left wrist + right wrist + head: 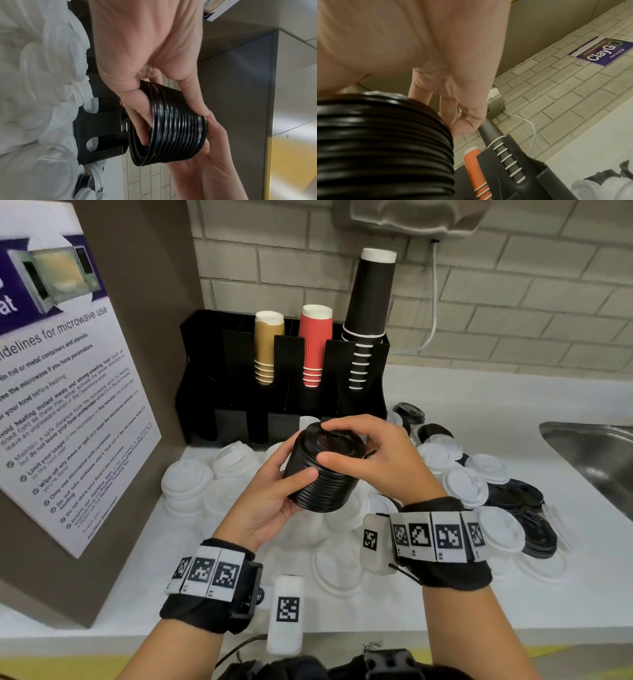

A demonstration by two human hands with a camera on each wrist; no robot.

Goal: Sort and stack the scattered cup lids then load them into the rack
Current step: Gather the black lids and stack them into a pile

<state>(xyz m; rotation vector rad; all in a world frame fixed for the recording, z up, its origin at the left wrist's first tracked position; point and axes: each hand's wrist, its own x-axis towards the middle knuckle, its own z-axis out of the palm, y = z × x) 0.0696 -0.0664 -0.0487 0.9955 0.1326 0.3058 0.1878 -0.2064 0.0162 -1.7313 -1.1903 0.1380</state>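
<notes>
One stack of black lids (323, 470) sits in two hands. Three cup stacks stand in one rack (236, 392): tan (267, 350), red (314, 347), black (368, 313). Loose white and black lids are too overlapped to count.

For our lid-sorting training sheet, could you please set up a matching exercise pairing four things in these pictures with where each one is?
Things
1. stack of black lids
2. tall black cups
3. red cups
4. sink

Places
A. middle slot of the rack, between the tan cups and the black ones
B. far right, set into the counter
C. held between the left hand and right hand, above the counter
D. rightmost filled slot of the rack

Pairs: 1-C, 2-D, 3-A, 4-B
</notes>
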